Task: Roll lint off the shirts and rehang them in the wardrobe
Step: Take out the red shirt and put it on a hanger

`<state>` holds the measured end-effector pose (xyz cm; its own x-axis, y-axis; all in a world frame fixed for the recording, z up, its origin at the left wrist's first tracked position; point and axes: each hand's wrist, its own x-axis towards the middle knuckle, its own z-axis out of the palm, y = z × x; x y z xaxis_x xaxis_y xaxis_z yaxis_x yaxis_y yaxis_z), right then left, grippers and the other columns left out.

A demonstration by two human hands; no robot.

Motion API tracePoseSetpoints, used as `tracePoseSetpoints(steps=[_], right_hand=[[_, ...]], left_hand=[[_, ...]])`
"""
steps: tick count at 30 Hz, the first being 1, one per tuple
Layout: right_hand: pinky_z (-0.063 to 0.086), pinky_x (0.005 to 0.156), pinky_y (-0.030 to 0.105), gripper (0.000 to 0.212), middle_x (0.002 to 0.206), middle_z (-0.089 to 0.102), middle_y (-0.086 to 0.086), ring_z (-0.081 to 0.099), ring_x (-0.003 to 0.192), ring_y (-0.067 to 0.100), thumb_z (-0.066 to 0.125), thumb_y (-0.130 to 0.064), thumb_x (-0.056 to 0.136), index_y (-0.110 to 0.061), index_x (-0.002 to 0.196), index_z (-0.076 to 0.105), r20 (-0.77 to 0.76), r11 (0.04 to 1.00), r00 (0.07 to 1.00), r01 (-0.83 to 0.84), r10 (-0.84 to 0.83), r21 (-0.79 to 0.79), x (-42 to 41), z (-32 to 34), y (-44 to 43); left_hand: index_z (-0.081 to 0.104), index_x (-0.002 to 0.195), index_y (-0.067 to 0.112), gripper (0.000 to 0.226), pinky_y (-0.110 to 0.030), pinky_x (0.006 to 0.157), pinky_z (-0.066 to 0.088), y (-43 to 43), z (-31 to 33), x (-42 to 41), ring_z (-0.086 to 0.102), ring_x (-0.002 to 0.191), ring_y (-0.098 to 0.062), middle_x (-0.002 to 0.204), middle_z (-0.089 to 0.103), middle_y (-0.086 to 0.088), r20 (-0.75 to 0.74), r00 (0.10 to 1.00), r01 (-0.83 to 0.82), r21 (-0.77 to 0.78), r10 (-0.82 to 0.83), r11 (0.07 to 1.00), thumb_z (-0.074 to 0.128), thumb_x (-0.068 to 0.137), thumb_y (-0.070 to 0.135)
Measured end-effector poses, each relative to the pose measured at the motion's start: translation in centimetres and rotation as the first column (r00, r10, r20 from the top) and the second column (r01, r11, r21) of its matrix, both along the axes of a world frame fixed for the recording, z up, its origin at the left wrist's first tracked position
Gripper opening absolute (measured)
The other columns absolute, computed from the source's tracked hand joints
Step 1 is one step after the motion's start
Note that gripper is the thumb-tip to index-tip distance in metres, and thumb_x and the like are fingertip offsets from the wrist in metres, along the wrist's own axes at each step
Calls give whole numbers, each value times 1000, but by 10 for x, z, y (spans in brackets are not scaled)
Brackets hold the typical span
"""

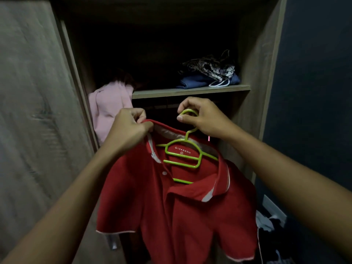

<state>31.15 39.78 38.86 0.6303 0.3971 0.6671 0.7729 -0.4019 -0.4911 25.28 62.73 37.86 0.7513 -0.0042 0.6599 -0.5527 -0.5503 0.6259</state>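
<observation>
My right hand (202,117) pinches the hanger (182,155) hook; left hand (129,128) pinches the shirt (171,216) collar. Shirt hangs just below both hands, before the wardrobe (253,54). Rail, dark under the shelf (190,91), lies straight ahead; right hand nearer.

We see a pile of folded blue clothes (192,82) on the right part of the shelf (162,92), close to its front edge. A crumpled cloth with a black and white pattern (209,68) lies on top of the pile. A white strap (219,84) loops down at the front of the pile. Just past the left end of the shelf hangs something soft and pink (108,107). On the far right is a dark blue wall (314,73) with a white plate (274,206) low on it. Below the plate lies a messy heap of light and dark clothes (266,221).
</observation>
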Motion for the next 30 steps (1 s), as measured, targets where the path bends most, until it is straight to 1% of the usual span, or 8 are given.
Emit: tracePoseSetpoints(steps=[5, 9, 15, 18, 22, 25, 28, 30], right_hand=[[52, 47, 28, 21, 78, 74, 3, 68, 54, 18, 82, -13, 80, -9, 94, 67, -140, 986, 988, -37, 60, 161, -2, 3, 0], [52, 41, 27, 18, 84, 75, 12, 69, 55, 21, 79, -11, 83, -5, 95, 67, -166, 962, 983, -30, 77, 271, -7, 10, -5], [57, 46, 35, 15, 84, 74, 14, 68, 56, 24, 75, -9, 86, -1, 96, 66, -131, 949, 983, -87, 132, 304, -17, 11, -10], [60, 50, 39, 12, 78, 73, 10, 65, 54, 22, 75, -11, 87, -4, 93, 67, -131, 949, 984, -72, 117, 307, -19, 6, -10], [61, 53, 38, 12, 84, 72, 13, 68, 62, 24, 73, -11, 89, -4, 97, 68, -169, 948, 978, -63, 120, 312, -18, 6, -21], [62, 62, 36, 19, 96, 73, 6, 72, 83, 19, 70, -24, 92, -14, 108, 69, -157, 981, 986, -18, 49, 193, -12, 2, -42], [58, 84, 38, 42, 102, 71, -5, 68, 94, 12, 64, -55, 86, -25, 115, 69, -131, 973, 978, 135, -161, -186, 0, -5, -77], [55, 90, 43, 45, 99, 73, -7, 68, 94, 13, 57, -65, 85, -28, 106, 72, -232, 880, 949, 82, -213, -469, 2, -11, -97]], left_hand=[[28, 55, 20, 33, -29, 54, 31, -7, -1, -9, 31, 47, -11, 47, 30, 5, -20, 1000, 8, 57, -7, 998, 60, 63, 18], [35, 52, 13, 42, -31, 47, 36, -10, -6, -14, 39, 40, -6, 43, 38, 5, -164, 981, 147, 293, -101, 945, 65, 79, 23], [52, 74, 23, 35, -22, 54, 37, -2, -19, 4, 47, 58, -3, 66, 51, 9, 306, 951, -181, 436, 44, 882, 62, 83, 56], [62, 105, 23, 52, -26, 67, 48, -5, -36, 21, 58, 77, -5, 91, 61, 7, 41, 999, -35, 556, 15, 831, 53, 83, 69], [54, 79, 31, 25, -18, 58, 35, -16, -56, 32, 52, 60, 3, 67, 53, 10, 2, 995, 80, 541, -97, 837, 54, 97, 49], [50, 78, 32, 27, -21, 63, 42, -10, -60, 38, 55, 65, 0, 69, 53, 9, 1, 997, 68, 504, -79, 861, 53, 98, 50], [55, 86, 18, 48, -45, 70, 50, 4, -65, 44, 61, 73, -18, 77, 60, -1, -38, 999, 37, 458, -22, 888, 42, 92, 64], [55, 87, 16, 53, -43, 70, 48, 11, -67, 48, 60, 73, -18, 78, 60, -1, -50, 999, 33, 422, -13, 906, 41, 89, 67]])
